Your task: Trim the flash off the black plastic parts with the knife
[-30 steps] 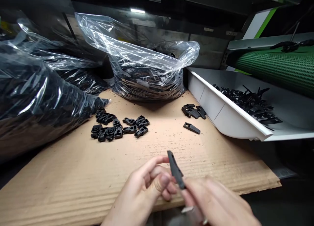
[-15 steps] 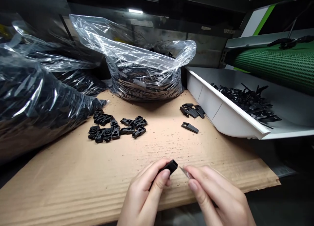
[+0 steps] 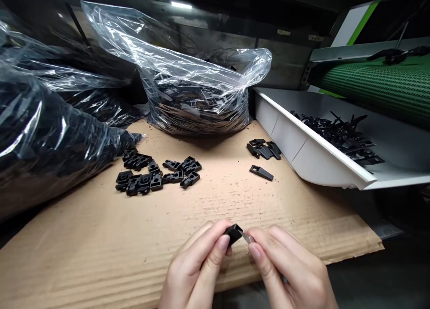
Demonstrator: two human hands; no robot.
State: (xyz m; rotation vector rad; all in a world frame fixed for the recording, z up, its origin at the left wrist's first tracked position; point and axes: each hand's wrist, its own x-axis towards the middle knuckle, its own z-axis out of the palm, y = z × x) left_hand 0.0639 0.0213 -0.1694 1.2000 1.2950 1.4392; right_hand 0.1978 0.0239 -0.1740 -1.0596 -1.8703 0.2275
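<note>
Between the thumb and fingers of my left hand point(image 3: 201, 264) is a black plastic part point(image 3: 234, 234), its hollow end facing right. My right hand point(image 3: 285, 264) pinches a small metal blade point(image 3: 247, 237), whose tip meets the open end of that part. Most of the blade's length is hidden by my fingers. Beyond my hands, a single long black plastic piece point(image 3: 261, 172) lies on the cardboard point(image 3: 215, 201). Several similar pieces point(image 3: 264, 148) sit in a small pile behind it. To the left are several blockier black parts point(image 3: 144, 181).
A clear plastic bag point(image 3: 198, 107) full of black parts stands at the back. Another filled bag point(image 3: 50, 143) bulges in from the left. On the right, a white tray point(image 3: 302, 161) holds loose black pieces point(image 3: 346, 134) below a green conveyor belt point(image 3: 376, 83). Dark shavings dot the cardboard.
My right hand has come left, bringing the blade from just apart to the open end of the black part. My left hand has tilted the part slightly. The view has shifted a little.
</note>
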